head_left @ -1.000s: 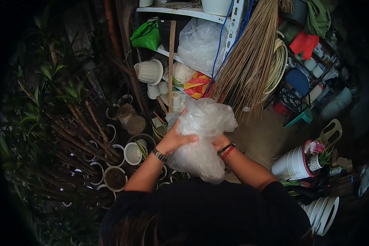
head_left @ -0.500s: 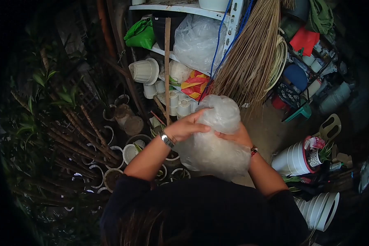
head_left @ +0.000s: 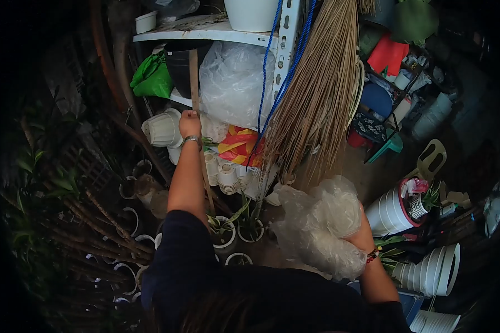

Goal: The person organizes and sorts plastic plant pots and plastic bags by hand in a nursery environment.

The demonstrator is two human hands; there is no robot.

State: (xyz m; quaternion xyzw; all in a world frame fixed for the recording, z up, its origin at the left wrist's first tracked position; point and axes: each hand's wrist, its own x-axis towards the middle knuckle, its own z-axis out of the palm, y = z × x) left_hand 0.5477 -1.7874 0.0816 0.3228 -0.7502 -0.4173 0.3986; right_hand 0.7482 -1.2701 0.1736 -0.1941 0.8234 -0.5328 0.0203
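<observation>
My left hand (head_left: 189,123) reaches out to the shelf with its fingers closed around an upright wooden stick (head_left: 194,77). Beside that hand lie white plastic pots (head_left: 162,129), one on its side. Down at the right, my right hand (head_left: 362,235) holds a crumpled clear plastic bag (head_left: 319,230); its fingers are partly hidden behind the plastic. Another stuffed clear bag (head_left: 236,83) sits on the shelf, to the right of a black pot (head_left: 178,69).
A white metal shelf (head_left: 205,34) stands ahead, with a stick broom (head_left: 322,94) and blue rope (head_left: 294,72) hanging at its right. Potted plants (head_left: 223,232) line the floor. White pots (head_left: 428,272) lie at the right, near a green stool (head_left: 391,145).
My left hand has let go of the plastic bag and moved up and left to the wooden stick. The bag, loosened, has shifted down and right with my right hand.
</observation>
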